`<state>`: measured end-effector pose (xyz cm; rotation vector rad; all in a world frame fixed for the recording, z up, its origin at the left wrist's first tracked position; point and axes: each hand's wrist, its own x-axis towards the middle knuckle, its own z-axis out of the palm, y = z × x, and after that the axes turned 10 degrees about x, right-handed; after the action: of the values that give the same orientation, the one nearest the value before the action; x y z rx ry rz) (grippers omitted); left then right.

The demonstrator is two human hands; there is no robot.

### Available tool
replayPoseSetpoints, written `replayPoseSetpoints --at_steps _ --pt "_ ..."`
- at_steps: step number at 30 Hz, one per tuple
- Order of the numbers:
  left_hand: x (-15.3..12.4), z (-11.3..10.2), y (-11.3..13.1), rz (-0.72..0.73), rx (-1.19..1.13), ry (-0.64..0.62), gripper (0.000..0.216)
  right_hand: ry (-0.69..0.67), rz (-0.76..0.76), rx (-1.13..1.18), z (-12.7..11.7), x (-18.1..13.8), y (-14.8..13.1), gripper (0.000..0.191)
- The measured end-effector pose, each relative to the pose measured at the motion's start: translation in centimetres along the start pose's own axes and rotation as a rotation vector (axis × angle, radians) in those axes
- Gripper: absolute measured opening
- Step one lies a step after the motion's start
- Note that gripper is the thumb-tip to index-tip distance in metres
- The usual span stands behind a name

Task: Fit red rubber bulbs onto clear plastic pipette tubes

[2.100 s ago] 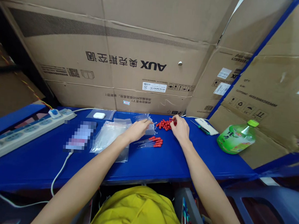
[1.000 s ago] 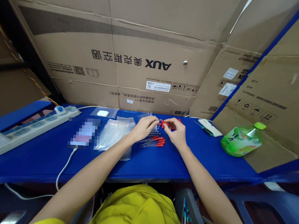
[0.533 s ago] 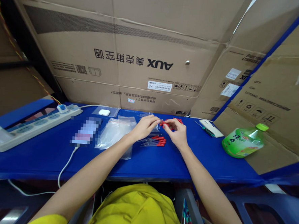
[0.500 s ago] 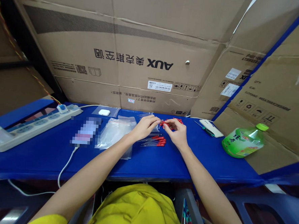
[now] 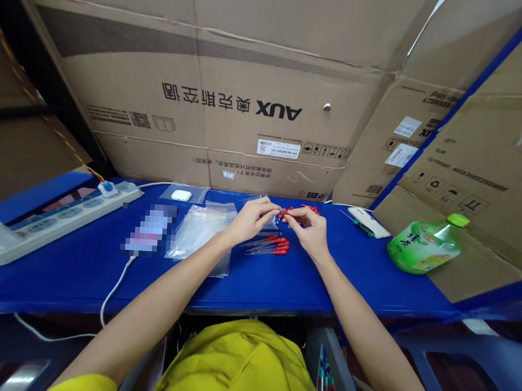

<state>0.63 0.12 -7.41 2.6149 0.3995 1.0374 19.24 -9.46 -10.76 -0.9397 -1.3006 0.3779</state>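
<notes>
My right hand (image 5: 310, 231) pinches a red rubber dropper bulb (image 5: 285, 212) between thumb and fingertips. My left hand (image 5: 251, 219) is closed in a pinch right against it; a glass dropper tube appears to be in those fingers, though mostly hidden. Below the hands lie several glass droppers with red bulbs (image 5: 279, 251), their tips towards the left. Loose glass tubes (image 5: 258, 233) show under and behind my left hand. A pile of loose red bulbs (image 5: 312, 210) sits behind my right hand, partly covered by it.
Clear zip bags (image 5: 203, 233) lie left of my left arm, with a phone (image 5: 150, 229) and a power strip (image 5: 65, 222) further left. A white earphone case (image 5: 181, 195) rests behind. At right are a green-handled screwdriver (image 5: 364, 228) and a green bottle (image 5: 423, 247). Cardboard (image 5: 234, 58) walls the back.
The fingertips of both hands have shifted very slightly around the red bulb. The droppers, bags and other things on the table stay where they were.
</notes>
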Motion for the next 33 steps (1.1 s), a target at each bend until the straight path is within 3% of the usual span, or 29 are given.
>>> replayPoseSetpoints --at_steps 23,33 --pt "-0.3 -0.8 -1.0 0.149 0.152 -0.028 0.037 -0.022 0.053 0.074 0.6 -0.1 -0.6 0.022" --pt "-0.3 -0.9 -1.1 0.136 0.179 -0.036 0.038 0.020 0.073 0.079 1.1 0.1 -1.3 0.030"
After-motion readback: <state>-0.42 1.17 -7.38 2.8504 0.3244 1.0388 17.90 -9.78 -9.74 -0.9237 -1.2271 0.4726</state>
